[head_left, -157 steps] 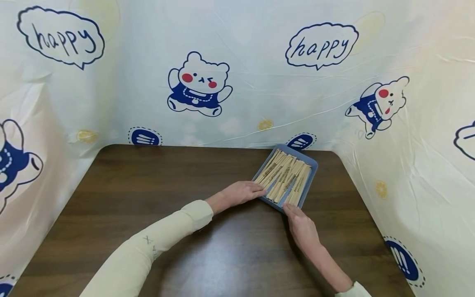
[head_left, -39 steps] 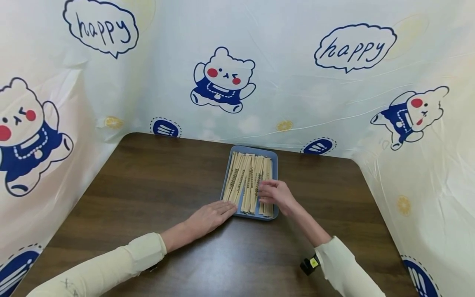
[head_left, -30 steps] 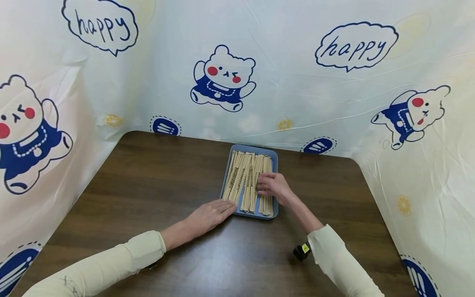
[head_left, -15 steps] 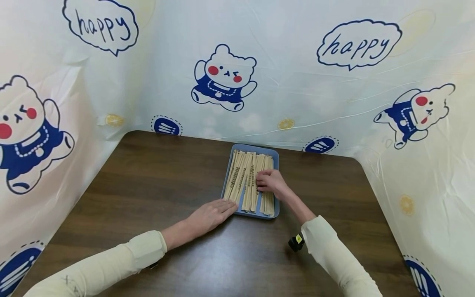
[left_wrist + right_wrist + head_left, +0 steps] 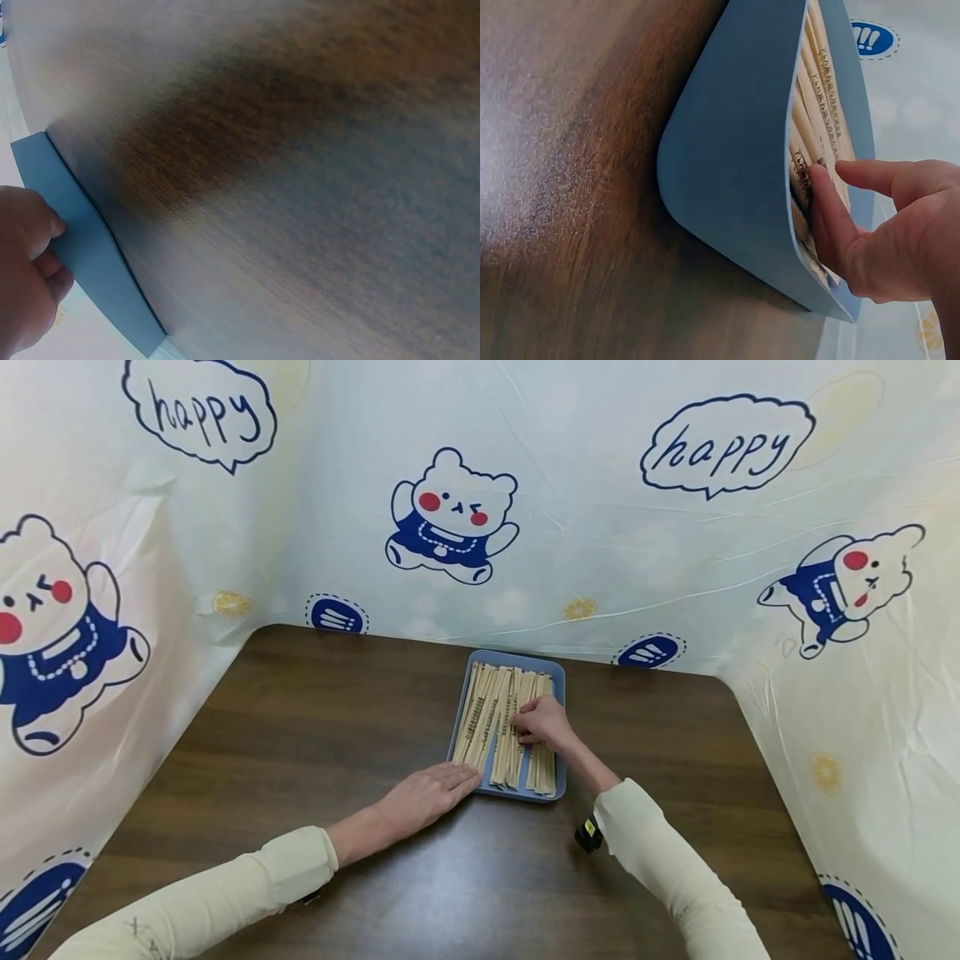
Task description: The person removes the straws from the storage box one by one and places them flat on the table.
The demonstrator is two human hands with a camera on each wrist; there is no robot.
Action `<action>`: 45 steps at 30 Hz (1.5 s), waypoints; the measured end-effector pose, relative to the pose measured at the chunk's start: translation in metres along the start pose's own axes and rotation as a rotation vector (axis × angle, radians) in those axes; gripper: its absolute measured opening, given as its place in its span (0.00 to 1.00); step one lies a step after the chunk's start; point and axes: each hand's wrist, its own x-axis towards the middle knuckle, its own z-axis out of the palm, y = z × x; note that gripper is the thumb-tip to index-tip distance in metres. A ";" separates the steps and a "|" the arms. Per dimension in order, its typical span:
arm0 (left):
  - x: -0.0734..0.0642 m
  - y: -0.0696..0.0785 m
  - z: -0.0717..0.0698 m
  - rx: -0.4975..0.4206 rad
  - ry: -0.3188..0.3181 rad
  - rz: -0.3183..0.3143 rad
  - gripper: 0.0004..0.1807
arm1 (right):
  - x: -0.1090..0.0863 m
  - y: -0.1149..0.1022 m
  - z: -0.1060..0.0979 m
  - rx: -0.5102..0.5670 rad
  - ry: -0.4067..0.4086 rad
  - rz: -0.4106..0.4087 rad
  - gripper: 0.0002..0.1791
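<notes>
A blue tray [image 5: 517, 658] stands toward the back of the table, filled with thin chopsticks in printed paper sleeves [image 5: 474, 718], laid lengthwise in slanting bunches. My left hand [image 5: 422, 795] holds the tray's near left corner, fingers over the rim. In the left wrist view its thumb lies against the tray's outer wall [image 5: 94, 251]. Over the tray's right half, my right hand [image 5: 545, 722] reaches in from the side. Seen from the right wrist, thumb and fingers [image 5: 832, 206] pinch at a sleeved pair of chopsticks [image 5: 821, 146] among the others; the fingertips are partly hidden.
The dark wood tabletop [image 5: 322, 718] spreads left of and in front of the tray. A printed curtain [image 5: 592, 527] hangs behind the table and along both sides. A small black device [image 5: 588, 833] is strapped at the right wrist.
Since the oldest frame the tray has been turned straighter and shifted left along the table. Over the last second my right hand has moved slightly left and away, its fingers drawing together on the chopsticks.
</notes>
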 end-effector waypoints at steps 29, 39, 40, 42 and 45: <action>0.000 0.001 0.002 0.019 0.032 -0.003 0.26 | 0.000 0.000 -0.005 0.007 -0.006 -0.037 0.20; 0.001 0.001 0.003 0.009 0.038 0.006 0.27 | -0.005 -0.005 -0.051 0.163 -0.030 0.103 0.23; 0.001 0.001 0.003 0.007 0.036 0.005 0.27 | -0.006 -0.005 -0.055 0.183 -0.030 0.114 0.24; 0.001 0.001 0.003 0.001 0.034 0.003 0.27 | -0.007 -0.004 -0.064 0.206 -0.031 0.128 0.25; 0.001 0.001 0.003 -0.002 0.030 0.004 0.27 | -0.009 0.000 -0.077 0.224 -0.017 0.125 0.25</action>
